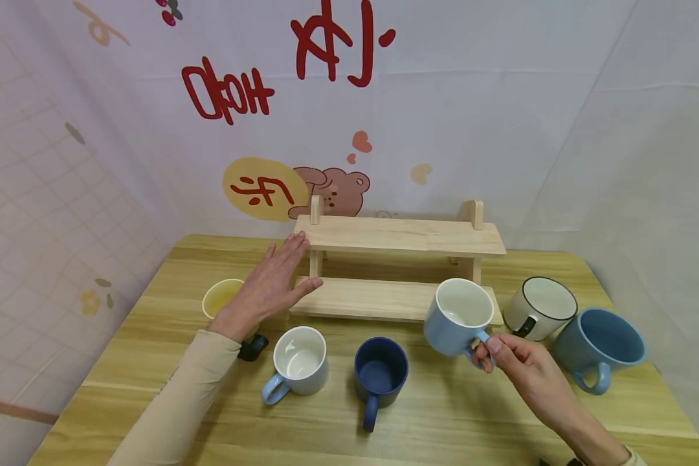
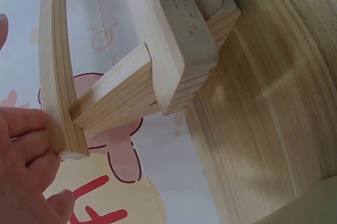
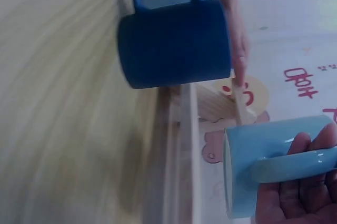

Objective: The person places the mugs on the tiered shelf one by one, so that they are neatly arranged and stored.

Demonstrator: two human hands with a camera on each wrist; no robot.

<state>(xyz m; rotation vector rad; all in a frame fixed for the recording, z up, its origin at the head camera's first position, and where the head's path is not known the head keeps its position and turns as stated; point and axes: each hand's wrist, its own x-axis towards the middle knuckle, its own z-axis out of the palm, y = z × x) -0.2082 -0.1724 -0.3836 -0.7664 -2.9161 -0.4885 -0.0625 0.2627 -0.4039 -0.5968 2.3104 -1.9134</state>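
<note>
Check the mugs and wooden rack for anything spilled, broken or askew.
Nothing stands out: the wooden rack stands upright, the mugs on the table sit base-down, and no spill or crack shows. The yellow mug is partly hidden by the left arm.

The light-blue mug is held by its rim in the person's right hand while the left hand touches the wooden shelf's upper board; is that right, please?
Where it is held is wrong: the right hand holds the light-blue mug by its handle, as the head view shows. The left hand does touch the upper board of the wooden shelf.
</note>
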